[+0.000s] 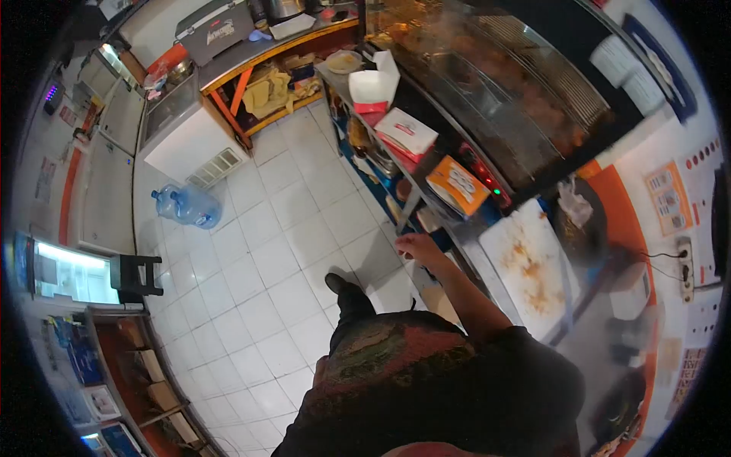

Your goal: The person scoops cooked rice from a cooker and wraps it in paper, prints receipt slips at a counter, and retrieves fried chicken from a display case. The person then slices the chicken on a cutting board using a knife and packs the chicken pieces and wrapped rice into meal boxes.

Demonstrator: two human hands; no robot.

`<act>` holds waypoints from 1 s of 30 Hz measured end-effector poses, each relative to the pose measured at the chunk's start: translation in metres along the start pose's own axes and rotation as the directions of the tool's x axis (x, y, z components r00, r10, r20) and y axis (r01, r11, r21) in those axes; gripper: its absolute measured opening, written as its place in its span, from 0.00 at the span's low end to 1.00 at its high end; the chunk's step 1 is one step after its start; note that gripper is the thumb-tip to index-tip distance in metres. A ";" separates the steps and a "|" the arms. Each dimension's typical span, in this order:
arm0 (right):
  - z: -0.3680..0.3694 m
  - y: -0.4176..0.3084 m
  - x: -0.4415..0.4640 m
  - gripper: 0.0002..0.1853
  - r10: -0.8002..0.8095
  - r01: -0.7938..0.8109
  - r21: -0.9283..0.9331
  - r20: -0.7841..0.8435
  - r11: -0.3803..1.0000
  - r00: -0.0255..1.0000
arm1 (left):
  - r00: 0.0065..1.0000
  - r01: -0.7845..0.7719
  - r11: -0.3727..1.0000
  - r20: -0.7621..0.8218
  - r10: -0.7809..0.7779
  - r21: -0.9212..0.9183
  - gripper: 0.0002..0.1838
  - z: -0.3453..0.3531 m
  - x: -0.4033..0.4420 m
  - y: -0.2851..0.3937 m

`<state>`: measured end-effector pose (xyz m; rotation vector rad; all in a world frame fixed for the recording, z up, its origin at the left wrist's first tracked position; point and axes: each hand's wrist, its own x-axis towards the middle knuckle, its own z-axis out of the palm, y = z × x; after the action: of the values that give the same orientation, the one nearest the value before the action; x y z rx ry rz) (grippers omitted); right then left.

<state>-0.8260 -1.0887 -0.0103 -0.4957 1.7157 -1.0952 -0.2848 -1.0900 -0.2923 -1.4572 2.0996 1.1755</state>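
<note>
1. From where I stand, the person's right hand (413, 247) is held out low beside the tabletop (467, 228), its fingers loosely curled inward.
2. A grey strip (410, 215) slants just beyond those fingers; I can't tell whether the hand has hold of it or merely comes near it.
3. The left hand is out of my sight, so I can't tell its state.
4. Nearest the right hand up on the tabletop are an orange box (457, 186) and a white cutting board (499, 244), the board smeared with brown and orange scraps.
5. Past the orange box sit a closed red-and-white box (407, 129) and a taller, open carton (375, 84), with a round dish (343, 62) near the far end.
6. Alongside the boxes stands a large glass case (487, 76), small red and green lights glowing on its front edge.
7. Across the tiled floor (289, 221), clear blue water bottles (194, 207) lie near a white freezer (198, 145), and a dark stool (137, 276) stands farther left.
</note>
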 end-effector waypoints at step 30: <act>0.090 -0.608 0.450 0.10 -0.601 0.414 0.833 0.551 0.366 -0.579 | 0.954 -0.296 0.949 -0.022 0.300 0.107 0.12 -0.603 0.622 0.181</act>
<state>-1.0309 -1.7705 0.2609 -1.8770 -0.4110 -0.9560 -0.6005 -1.9157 -0.2586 -1.1532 2.4316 1.1285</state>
